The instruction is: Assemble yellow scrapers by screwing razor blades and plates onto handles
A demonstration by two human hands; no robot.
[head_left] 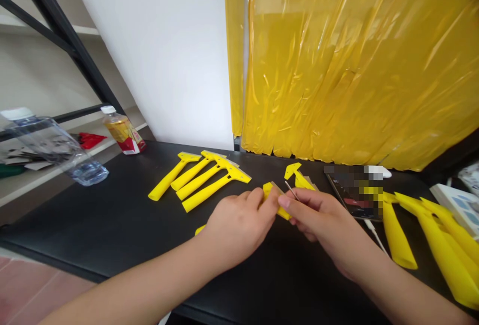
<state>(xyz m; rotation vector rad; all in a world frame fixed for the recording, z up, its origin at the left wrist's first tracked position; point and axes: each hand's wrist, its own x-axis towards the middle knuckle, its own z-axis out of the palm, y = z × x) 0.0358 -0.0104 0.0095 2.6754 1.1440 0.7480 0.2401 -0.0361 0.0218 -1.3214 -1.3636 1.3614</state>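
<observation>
Near the middle of the black table, my left hand [237, 223] is closed around a yellow scraper [285, 212]. The scraper's head sticks out past my fingers, and a bit of its handle shows behind my wrist. Between the thumb and forefinger of my right hand [324, 215] is a thin metal rod [291, 191], right at the scraper head. The rod's far end is hidden, so its exact kind is unclear. Just beyond my hands lie yellow scraper heads [293, 170]. Several yellow scrapers [207, 193] with metal edges rest to the left, side by side.
More yellow scraper handles [399, 238] lie at the right, by a phone [346, 193] with a white cable [375, 235]. A clear bottle [62, 148] and a drink bottle [122, 130] stand at the left. Behind the table are a white panel [160, 56] and yellow plastic film [337, 66].
</observation>
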